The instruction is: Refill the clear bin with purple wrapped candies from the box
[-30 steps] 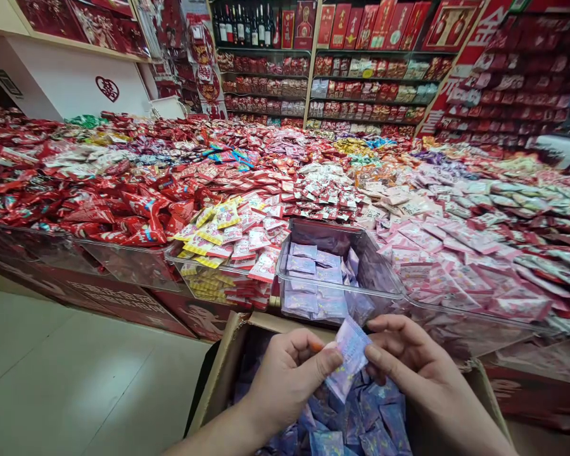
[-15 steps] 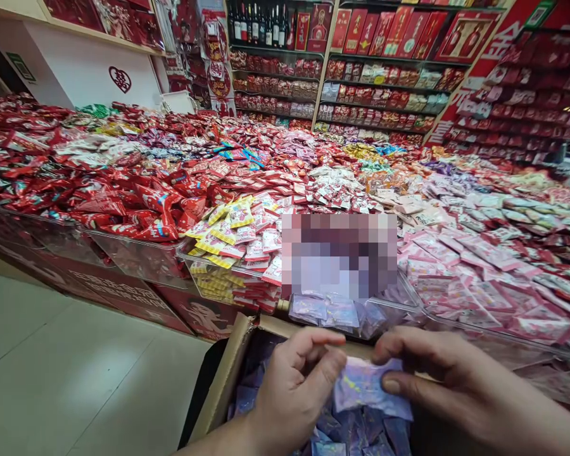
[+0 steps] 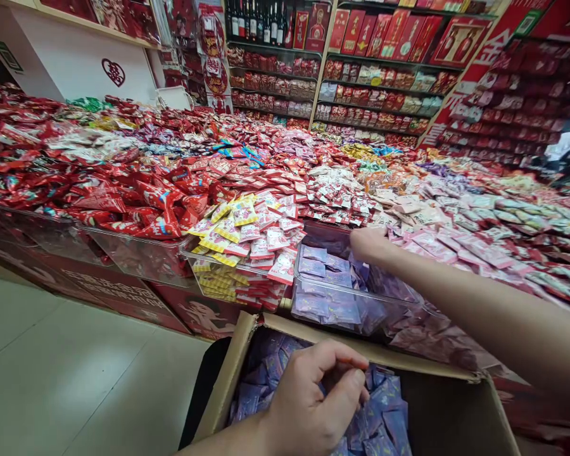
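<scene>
Below, the left hand (image 3: 320, 386) hangs above an uncovered cardboard box (image 3: 225, 380), its fingers loosely curled and a narrow gap between thumb and forefinger; it appears to hold nothing. Small purple packets (image 3: 384, 411) lie in the box directly beneath and around this hand, heaped toward the left, with the dark right side bare.

The right hand (image 3: 368, 244) reaches in from the right to a clear plastic bin (image 3: 327, 235) just beyond the box. It is bent down at the bin's right side, fingers out of sight, so whether it grips anything cannot be told. Purple sachets (image 3: 325, 278) sit in layered rows inside the bin, just left of this hand. Pink packets (image 3: 437, 247) spread to the right of the bin; yellow-and-white packets (image 3: 247, 228) fill the neighbouring bin on the left.
</scene>
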Demonstrator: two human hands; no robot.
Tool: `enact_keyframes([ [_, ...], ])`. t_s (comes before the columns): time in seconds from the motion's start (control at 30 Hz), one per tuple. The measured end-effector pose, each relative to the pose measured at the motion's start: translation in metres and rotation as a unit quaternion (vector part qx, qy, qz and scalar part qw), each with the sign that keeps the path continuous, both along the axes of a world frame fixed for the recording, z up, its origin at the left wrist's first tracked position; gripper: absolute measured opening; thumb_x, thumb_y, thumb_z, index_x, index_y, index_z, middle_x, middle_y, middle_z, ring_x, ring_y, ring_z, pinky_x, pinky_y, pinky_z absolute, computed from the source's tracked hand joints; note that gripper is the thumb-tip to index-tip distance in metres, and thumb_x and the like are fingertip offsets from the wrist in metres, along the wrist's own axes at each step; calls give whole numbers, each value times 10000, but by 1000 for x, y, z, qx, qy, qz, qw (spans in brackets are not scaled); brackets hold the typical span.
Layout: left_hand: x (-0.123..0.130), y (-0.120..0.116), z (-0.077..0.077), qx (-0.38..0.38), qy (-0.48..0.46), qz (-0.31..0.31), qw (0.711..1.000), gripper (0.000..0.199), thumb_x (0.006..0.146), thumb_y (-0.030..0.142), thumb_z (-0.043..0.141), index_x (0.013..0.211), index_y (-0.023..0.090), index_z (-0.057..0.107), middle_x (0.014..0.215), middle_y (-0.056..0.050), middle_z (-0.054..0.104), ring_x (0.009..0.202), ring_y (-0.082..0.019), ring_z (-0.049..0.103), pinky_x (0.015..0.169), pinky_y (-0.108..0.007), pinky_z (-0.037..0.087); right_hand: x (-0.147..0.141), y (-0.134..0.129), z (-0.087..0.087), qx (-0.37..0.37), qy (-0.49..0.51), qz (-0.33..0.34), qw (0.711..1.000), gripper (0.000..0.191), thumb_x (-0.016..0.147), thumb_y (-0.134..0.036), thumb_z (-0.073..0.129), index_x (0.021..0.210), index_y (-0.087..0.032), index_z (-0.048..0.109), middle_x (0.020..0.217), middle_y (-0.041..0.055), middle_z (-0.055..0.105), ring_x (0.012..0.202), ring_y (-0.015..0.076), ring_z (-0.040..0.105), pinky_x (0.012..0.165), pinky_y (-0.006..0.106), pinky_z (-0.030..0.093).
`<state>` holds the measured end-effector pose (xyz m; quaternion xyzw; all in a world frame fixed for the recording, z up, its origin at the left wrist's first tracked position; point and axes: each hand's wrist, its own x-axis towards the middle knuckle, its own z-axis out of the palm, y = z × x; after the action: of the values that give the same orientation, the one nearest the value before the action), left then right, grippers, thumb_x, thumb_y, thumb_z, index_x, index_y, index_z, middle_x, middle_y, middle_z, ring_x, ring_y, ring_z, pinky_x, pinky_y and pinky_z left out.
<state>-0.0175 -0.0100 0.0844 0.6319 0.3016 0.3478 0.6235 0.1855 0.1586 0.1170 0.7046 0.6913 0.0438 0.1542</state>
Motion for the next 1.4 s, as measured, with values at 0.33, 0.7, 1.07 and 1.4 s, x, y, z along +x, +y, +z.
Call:
enact_keyframes([
  [0.33,-2,3,2,114,18,-33,993,203,772,169,453,879,78,600,624,-73,630,548,-115,557,540,-187,426,-2,4,-6,-148,-97,-22,984,266,491,-20,606,743,-48,685,744,161,667,709,256,622,579,285,475],
  [0.7,1,2,1,132,56,-36,989,207,773,180,457,874,84,610,623,-71,631,559,-126,571,553,-194,430,-7,11,-15,-96,-28,-23,995,412,580,-251,633,942,-54,649,907,182,641,845,271,599,666,313,482],
  [1.07,0,1,-1,132,72,-46,988,204,761,160,460,880,93,612,642,-72,639,586,-133,582,573,-194,435,-16,2,-7,-99,-24,-81,992,352,603,-81,596,952,-75,642,1005,210,604,930,311,567,700,394,478],
  [1.4,2,1,-2,151,90,-52,983,198,757,151,464,871,97,617,646,-65,631,585,-126,571,578,-187,421,-18,3,-7,-129,-44,-14,991,406,542,-12,627,943,-72,639,1011,195,606,968,303,550,770,398,460],
])
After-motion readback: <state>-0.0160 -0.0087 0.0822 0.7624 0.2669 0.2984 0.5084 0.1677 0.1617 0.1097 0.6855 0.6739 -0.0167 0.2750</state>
